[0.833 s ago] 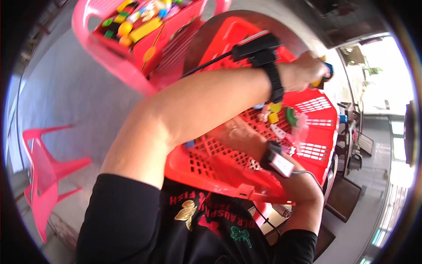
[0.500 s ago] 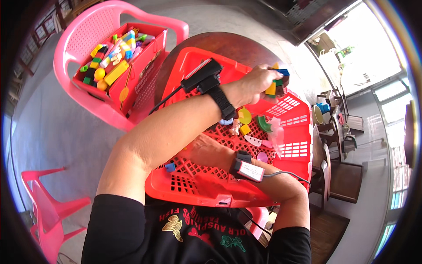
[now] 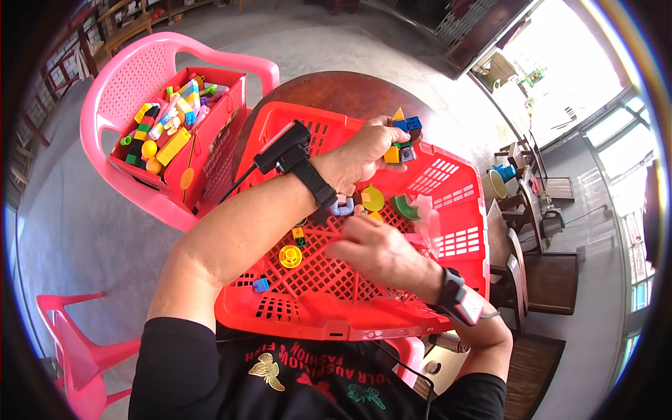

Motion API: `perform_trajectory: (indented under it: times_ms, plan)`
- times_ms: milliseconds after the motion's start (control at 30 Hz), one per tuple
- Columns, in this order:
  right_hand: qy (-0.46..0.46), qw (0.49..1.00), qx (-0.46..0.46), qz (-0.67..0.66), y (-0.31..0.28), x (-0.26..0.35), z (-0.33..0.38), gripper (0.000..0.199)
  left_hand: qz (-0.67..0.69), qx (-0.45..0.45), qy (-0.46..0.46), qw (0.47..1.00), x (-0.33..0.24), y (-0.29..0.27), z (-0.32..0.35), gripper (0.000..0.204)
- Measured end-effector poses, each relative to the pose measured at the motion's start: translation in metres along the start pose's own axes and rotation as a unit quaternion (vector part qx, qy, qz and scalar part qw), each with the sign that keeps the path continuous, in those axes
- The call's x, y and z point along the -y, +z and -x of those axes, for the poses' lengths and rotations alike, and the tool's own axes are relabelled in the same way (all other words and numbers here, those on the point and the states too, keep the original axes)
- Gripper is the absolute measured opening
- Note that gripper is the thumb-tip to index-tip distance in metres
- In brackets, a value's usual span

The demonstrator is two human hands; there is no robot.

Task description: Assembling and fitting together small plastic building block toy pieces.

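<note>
My left hand [image 3: 381, 148] is closed around a cluster of toy building blocks [image 3: 407, 124] in blue, yellow, green and grey, raised over the far side of a red plastic basket [image 3: 276, 327]. Lower down, over the basket's middle, hovers my right hand [image 3: 381, 250], its fingers smeared by motion. Left of it on the mesh bottom lie a yellow round toy [image 3: 290, 256], a small yellow-and-green block [image 3: 299, 236] and a blue block [image 3: 261, 285]. Beyond it are a yellow disc [image 3: 373, 198], a green curved piece [image 3: 405, 207] and a pale translucent pink piece [image 3: 428, 229].
The basket rests on a round brown table [image 3: 343, 85]. At the left, a pink plastic chair [image 3: 105, 105] bears a red box [image 3: 234, 105] heaped with colourful toys. Another pink chair [image 3: 84, 343] stands at lower left. Wooden furniture [image 3: 553, 283] is on the right.
My right hand has moved rightward from under my left forearm, uncovering the yellow round toy and the yellow-and-green block. My left hand has shifted left, still holding the building blocks.
</note>
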State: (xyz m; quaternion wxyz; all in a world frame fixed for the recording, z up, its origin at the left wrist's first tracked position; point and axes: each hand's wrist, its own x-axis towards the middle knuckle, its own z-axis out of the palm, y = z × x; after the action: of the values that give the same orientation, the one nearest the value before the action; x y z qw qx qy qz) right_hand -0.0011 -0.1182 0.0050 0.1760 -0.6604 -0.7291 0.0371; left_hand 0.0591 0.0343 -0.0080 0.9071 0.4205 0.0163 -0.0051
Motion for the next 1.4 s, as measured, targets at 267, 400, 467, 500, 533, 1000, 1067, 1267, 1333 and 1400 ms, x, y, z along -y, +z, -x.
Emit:
perform_trajectory:
  times_ms: [267, 400, 467, 500, 533, 1000, 1067, 1267, 1333, 1400]
  plan:
    - [0.281, 0.802, -0.372, -0.374, -0.027, -0.042, 0.062, 0.018, 0.038, 0.076, 0.007, 0.996, 0.01, 0.012, 0.0, 0.026]
    - [0.239, 0.745, -0.45, -0.43, -0.046, -0.048, 0.064, 0.02, -0.006, 0.061, 0.059, 0.996, 0.019, 0.015, 0.005, 0.029]
    - [0.212, 0.726, -0.466, -0.46, -0.049, -0.048, 0.061, 0.02, -0.04, 0.045, 0.076, 0.995, 0.02, 0.017, 0.008, 0.029]
    - [0.213, 0.721, -0.471, -0.461, -0.051, -0.048, 0.064, 0.02, -0.068, 0.034, 0.1, 0.992, 0.02, 0.019, 0.009, 0.028]
    - [0.219, 0.728, -0.462, -0.457, -0.053, -0.049, 0.067, 0.019, -0.092, 0.033, 0.103, 0.99, 0.02, 0.021, 0.01, 0.027]
    - [0.242, 0.699, -0.419, -0.526, -0.052, -0.047, 0.069, 0.01, -0.319, 0.074, 0.291, 0.899, 0.018, 0.038, 0.025, 0.031]
    - [0.234, 0.71, -0.431, -0.505, -0.05, -0.045, 0.066, 0.011, -0.366, 0.077, 0.313, 0.873, 0.015, 0.04, 0.028, 0.031]
    - [0.236, 0.753, -0.436, -0.434, -0.052, -0.046, 0.069, 0.016, -0.385, 0.099, 0.313, 0.863, 0.016, 0.041, 0.031, 0.031]
    - [0.242, 0.757, -0.435, -0.423, -0.053, -0.046, 0.071, 0.017, -0.366, 0.096, 0.303, 0.874, 0.017, 0.042, 0.03, 0.032]
    - [0.244, 0.759, -0.433, -0.42, -0.053, -0.045, 0.071, 0.016, -0.36, 0.1, 0.306, 0.876, 0.017, 0.043, 0.031, 0.033]
